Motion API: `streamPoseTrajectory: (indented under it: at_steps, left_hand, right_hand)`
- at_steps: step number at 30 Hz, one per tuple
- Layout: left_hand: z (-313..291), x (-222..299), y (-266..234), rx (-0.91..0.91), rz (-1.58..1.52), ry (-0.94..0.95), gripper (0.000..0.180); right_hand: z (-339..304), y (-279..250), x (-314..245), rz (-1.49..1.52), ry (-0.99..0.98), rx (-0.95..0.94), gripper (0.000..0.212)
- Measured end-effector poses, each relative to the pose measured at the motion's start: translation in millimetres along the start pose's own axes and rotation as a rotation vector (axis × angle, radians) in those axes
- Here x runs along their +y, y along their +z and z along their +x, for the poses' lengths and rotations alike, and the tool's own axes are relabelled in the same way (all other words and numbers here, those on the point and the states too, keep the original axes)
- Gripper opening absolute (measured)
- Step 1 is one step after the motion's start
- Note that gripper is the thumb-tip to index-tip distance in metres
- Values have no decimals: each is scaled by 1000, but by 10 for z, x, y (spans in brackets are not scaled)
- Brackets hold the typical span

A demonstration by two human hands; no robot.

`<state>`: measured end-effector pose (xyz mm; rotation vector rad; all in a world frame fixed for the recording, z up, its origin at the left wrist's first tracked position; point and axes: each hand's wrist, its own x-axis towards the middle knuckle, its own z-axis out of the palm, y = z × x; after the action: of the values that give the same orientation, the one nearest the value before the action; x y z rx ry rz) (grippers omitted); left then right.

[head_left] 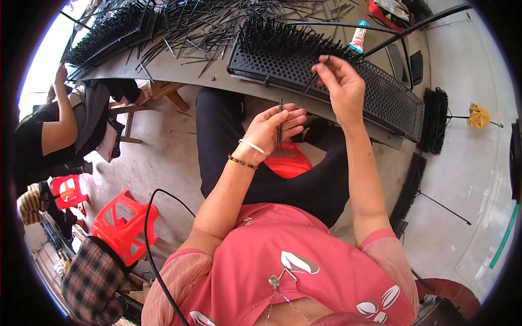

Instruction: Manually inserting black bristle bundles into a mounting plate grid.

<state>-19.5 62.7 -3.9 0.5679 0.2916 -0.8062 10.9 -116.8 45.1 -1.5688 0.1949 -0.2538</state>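
Note:
My left hand (272, 127), palm up over my lap, has its thumb pressed on a small bunch of thin dark rods (280, 133). My right hand (343, 87) pinches a few more thin dark rods (309, 85) between thumb and fingertips. It is just above a long black rack (389, 98) full of round holes, at the table's near edge. Many black rods (277, 38) stand upright in the rack's left and far part, while its right part shows bare holes. What kind of part the rods are, I cannot tell.
Loose dark rods (196, 24) lie heaped on the table (217, 70). A second filled rack (111, 38) stands at far left, near a co-worker's arm (65, 117). A tube (358, 37) and a phone-like dark slab (396, 62) lie beyond my rack. Red stools (122, 223) stand at left.

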Motion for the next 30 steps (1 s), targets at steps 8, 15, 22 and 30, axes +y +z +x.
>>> streamPoseTrajectory:
  at_steps: [8, 15, 22, 30]
  left_hand:
    - [-36, 43, 104, 2, 8, -60, 31]
    - [-47, 43, 62, -12, 23, -105, 31]
    - [-35, 37, 75, -34, 34, -124, 32]
    - [-42, 53, 93, -33, -16, -108, 30]
  right_hand:
    - [548, 67, 155, -185, -403, 30, 18]
    - [533, 99, 243, -284, -396, -1, 18]
    - [536, 145, 352, -318, -452, 98, 18]
    - [548, 168, 352, -395, -554, 124, 20]
